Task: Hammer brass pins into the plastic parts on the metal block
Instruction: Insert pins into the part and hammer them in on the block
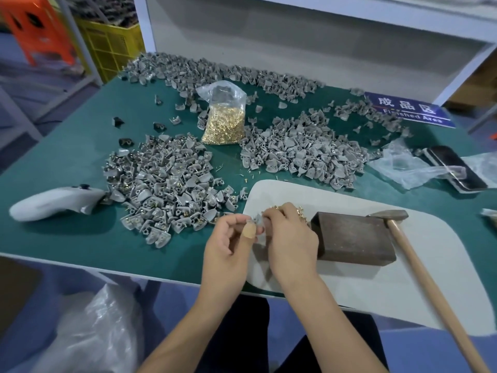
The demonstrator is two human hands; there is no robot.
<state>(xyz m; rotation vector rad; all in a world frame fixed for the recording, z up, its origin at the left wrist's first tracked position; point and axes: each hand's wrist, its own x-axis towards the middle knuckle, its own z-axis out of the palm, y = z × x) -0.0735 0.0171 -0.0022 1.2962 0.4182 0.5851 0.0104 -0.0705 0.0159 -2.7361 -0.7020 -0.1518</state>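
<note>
Both hands, left hand [228, 238] and right hand [289, 238], pinch grey plastic part [258, 218] at white mat's [349, 292] left edge, beside metal block [352, 238].

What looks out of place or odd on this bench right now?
A few dark parts lie apart from the grey plastic heaps at the left. Stray brass pins are scattered on the green mat, outside the bag of pins. The left thumb is taped.

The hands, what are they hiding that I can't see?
- Head view: the grey plastic part between the left hand and right hand is mostly covered by fingers and blurred.
- Whether a brass pin is already in it: too small to tell.
- The hammer handle's end: cut off by the bottom edge.
</note>
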